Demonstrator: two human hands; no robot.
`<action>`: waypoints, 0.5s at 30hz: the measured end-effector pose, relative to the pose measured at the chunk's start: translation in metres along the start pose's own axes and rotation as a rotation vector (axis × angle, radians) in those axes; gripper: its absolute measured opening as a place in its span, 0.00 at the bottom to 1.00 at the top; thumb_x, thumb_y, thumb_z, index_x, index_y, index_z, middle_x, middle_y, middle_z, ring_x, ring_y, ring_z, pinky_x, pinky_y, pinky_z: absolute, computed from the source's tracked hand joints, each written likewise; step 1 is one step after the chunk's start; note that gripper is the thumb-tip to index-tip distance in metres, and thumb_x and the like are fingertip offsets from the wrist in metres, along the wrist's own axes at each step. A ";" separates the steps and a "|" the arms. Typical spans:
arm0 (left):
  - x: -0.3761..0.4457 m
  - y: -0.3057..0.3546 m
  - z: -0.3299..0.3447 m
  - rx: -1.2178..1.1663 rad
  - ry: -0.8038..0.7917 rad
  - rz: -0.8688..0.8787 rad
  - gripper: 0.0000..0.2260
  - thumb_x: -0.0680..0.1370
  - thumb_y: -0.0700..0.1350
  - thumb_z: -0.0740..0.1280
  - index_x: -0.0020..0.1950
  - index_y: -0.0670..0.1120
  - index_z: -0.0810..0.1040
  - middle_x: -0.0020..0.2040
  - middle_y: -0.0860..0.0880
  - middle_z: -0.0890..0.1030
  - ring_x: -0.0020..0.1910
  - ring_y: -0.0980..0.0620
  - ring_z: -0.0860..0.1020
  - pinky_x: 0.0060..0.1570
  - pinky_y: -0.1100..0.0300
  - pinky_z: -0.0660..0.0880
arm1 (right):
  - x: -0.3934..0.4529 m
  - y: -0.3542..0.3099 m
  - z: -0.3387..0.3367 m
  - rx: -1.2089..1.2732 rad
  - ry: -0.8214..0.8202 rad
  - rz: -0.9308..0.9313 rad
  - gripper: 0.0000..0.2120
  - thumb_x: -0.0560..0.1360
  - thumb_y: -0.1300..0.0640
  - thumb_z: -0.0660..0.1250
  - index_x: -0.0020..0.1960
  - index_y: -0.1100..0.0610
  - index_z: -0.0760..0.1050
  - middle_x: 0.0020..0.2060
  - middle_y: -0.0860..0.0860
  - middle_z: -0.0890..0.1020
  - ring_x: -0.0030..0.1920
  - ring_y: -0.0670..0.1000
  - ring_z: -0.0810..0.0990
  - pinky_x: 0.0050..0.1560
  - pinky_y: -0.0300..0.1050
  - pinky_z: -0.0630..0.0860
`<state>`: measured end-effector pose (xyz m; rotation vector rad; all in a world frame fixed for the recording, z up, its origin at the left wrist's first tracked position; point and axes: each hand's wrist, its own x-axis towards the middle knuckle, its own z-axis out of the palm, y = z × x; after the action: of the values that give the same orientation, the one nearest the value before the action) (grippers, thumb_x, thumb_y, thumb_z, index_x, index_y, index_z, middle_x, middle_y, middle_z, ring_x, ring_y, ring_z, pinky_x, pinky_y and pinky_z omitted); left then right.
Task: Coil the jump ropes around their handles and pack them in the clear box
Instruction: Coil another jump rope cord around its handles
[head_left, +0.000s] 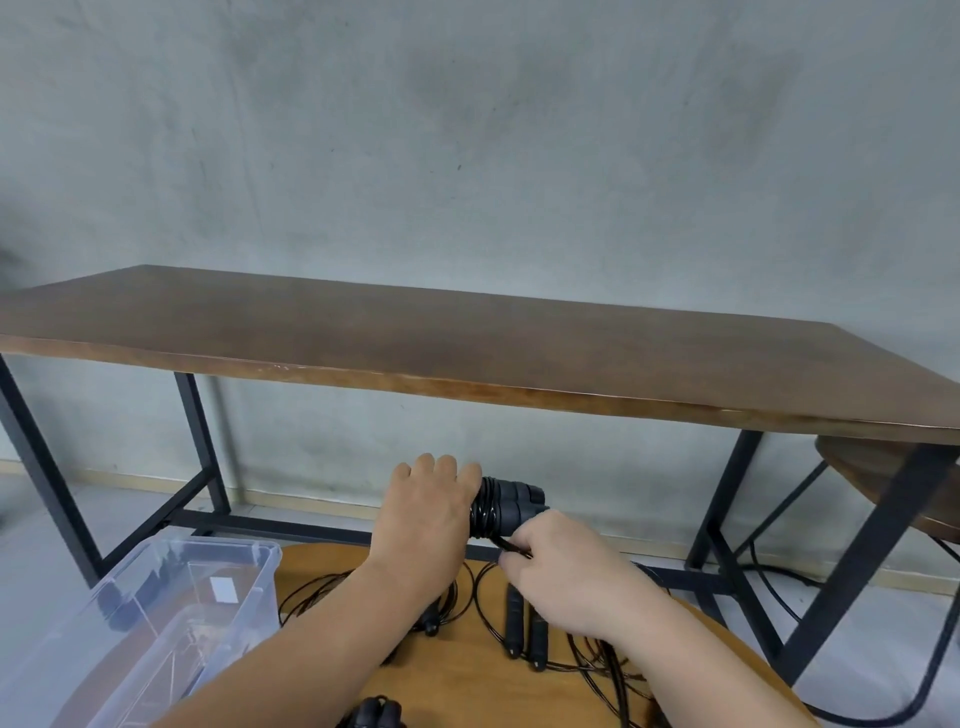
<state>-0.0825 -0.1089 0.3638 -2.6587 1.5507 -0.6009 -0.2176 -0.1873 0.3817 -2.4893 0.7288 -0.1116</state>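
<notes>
My left hand (428, 512) grips a pair of black jump-rope handles (511, 506) held side by side, with black cord wound around them. My right hand (550, 553) pinches the loose end of that cord just below the handles. Both hands are raised above a round wooden table (467, 675). On it lie two more black handles (524, 623) with loose tangled cords (613, 670). A coiled black bundle (376, 714) shows at the bottom edge. The clear plastic box (171, 613) stands at the left, and I cannot tell what lies inside it.
A long brown wooden table (467, 338) on black metal legs stands ahead against a grey wall. A round wooden stool (883, 478) sits under its right end. A thick black cable (930, 670) runs across the floor at the right.
</notes>
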 end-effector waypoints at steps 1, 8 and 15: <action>-0.001 -0.001 0.000 0.005 0.003 0.021 0.16 0.75 0.40 0.63 0.61 0.49 0.64 0.51 0.48 0.71 0.47 0.50 0.66 0.46 0.56 0.65 | 0.000 -0.002 -0.005 -0.027 -0.006 -0.005 0.15 0.78 0.54 0.61 0.41 0.64 0.77 0.31 0.54 0.73 0.32 0.51 0.71 0.33 0.47 0.70; -0.004 -0.009 -0.008 -0.027 0.028 0.236 0.16 0.75 0.42 0.64 0.61 0.51 0.67 0.51 0.50 0.72 0.49 0.49 0.69 0.45 0.56 0.62 | 0.005 -0.015 -0.047 -0.071 -0.075 -0.065 0.08 0.75 0.51 0.71 0.40 0.53 0.85 0.37 0.48 0.84 0.40 0.47 0.81 0.41 0.45 0.80; -0.006 -0.021 -0.012 -0.302 0.087 0.369 0.16 0.75 0.48 0.67 0.62 0.56 0.71 0.48 0.55 0.73 0.46 0.53 0.67 0.45 0.60 0.62 | 0.026 0.003 -0.080 0.142 -0.183 -0.151 0.05 0.70 0.49 0.77 0.42 0.50 0.86 0.38 0.42 0.85 0.41 0.38 0.81 0.41 0.32 0.74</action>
<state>-0.0713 -0.0915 0.3768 -2.4526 2.2451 -0.5014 -0.2146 -0.2411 0.4462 -2.3782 0.4413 0.0098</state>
